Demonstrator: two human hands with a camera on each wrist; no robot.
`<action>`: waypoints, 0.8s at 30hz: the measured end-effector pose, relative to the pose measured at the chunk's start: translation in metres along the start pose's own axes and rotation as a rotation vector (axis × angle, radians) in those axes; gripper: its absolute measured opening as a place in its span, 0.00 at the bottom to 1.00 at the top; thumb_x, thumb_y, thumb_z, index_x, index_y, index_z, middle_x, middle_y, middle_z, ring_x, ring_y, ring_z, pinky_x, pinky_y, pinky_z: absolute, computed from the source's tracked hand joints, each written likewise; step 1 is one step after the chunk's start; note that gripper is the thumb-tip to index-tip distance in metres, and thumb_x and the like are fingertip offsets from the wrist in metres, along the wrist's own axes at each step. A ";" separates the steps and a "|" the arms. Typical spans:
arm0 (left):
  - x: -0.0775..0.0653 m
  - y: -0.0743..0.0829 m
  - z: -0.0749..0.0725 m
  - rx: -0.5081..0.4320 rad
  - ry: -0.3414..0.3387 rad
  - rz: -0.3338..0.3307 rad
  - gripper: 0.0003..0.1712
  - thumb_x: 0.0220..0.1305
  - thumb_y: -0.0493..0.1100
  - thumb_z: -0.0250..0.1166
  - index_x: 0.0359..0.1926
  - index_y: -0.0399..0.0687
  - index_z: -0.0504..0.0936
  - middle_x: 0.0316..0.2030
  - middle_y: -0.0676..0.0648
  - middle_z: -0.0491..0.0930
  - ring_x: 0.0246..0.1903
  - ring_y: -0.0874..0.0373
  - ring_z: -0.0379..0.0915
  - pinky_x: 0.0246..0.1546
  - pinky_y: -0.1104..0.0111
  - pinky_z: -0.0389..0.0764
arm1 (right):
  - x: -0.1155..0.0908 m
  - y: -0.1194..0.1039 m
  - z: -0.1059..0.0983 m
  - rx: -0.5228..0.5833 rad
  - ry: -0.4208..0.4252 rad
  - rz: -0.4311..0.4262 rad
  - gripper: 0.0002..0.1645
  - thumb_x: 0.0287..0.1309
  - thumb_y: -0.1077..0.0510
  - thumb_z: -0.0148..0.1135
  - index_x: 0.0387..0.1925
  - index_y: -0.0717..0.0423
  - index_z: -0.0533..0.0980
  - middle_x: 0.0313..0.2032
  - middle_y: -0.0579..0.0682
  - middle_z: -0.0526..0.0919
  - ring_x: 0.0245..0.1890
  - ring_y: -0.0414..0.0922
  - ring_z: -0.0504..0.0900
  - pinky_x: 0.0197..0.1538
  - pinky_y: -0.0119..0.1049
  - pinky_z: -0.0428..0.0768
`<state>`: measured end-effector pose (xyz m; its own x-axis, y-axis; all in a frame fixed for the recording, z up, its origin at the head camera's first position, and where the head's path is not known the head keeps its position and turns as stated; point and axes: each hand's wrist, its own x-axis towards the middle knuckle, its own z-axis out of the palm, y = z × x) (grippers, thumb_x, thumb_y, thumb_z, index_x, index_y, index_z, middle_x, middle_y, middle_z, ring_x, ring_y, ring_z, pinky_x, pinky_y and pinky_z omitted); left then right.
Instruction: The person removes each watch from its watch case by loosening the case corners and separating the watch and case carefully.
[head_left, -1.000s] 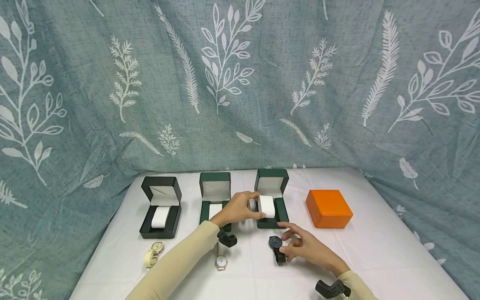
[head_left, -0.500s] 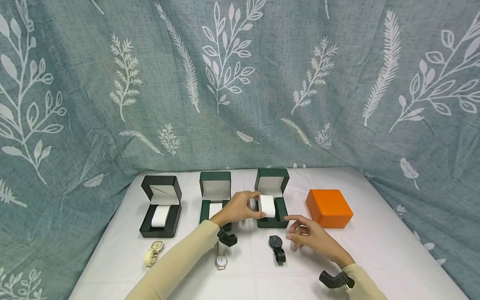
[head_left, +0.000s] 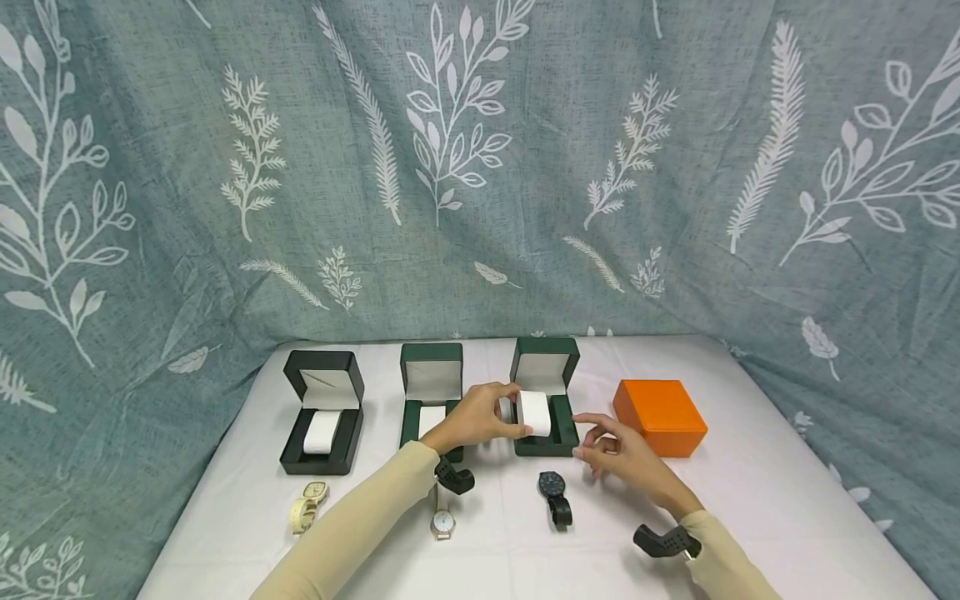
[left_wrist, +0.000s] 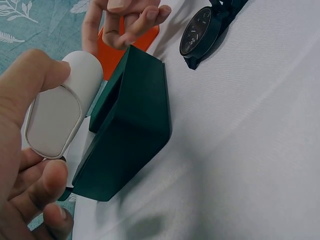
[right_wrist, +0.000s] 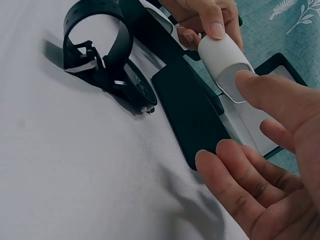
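Observation:
My left hand [head_left: 476,417] pinches a white watch cushion [head_left: 533,413] between thumb and fingers. The cushion is over the left part of an open green watch box [head_left: 545,447], tilted in the left wrist view. My right hand [head_left: 626,457] is at the box's right side, fingers spread and loosely bent, holding nothing. In the right wrist view its fingertips [right_wrist: 206,156] are right at the box wall, and the thumb overlaps the cushion [right_wrist: 222,56]. A black watch [head_left: 552,485] with its strap buckled in a loop lies in front of the box.
Left of the held cushion stand another open green watch box [head_left: 431,367], partly behind my left hand, and an open black one [head_left: 321,467]. An orange box [head_left: 660,417] stands to the right. A gold watch [head_left: 306,507] and a white-dial watch [head_left: 442,523] lie in front.
My right hand has left the black watch and moved up and right to the green box's right side. My left hand holds the cushion in the same place.

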<state>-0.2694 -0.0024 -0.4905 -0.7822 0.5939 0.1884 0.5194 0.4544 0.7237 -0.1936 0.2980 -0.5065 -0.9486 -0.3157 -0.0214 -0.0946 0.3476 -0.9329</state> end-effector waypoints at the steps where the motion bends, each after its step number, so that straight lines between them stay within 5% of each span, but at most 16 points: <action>1: 0.000 0.000 0.000 0.000 0.000 0.000 0.48 0.57 0.60 0.78 0.71 0.38 0.74 0.54 0.49 0.81 0.22 0.63 0.71 0.23 0.71 0.73 | 0.002 0.001 0.000 -0.004 0.001 0.001 0.38 0.63 0.51 0.74 0.71 0.51 0.70 0.46 0.60 0.74 0.30 0.56 0.84 0.36 0.49 0.86; 24: 0.001 0.003 0.000 -0.001 -0.001 -0.018 0.48 0.57 0.60 0.78 0.70 0.38 0.74 0.54 0.51 0.82 0.21 0.62 0.71 0.22 0.70 0.73 | 0.032 0.009 -0.002 0.038 -0.005 0.059 0.42 0.63 0.49 0.74 0.74 0.47 0.65 0.52 0.62 0.73 0.34 0.56 0.84 0.40 0.46 0.85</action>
<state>-0.2683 -0.0008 -0.4882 -0.7911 0.5863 0.1741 0.5044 0.4645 0.7279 -0.2252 0.2931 -0.5144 -0.9506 -0.3003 -0.0781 -0.0273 0.3317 -0.9430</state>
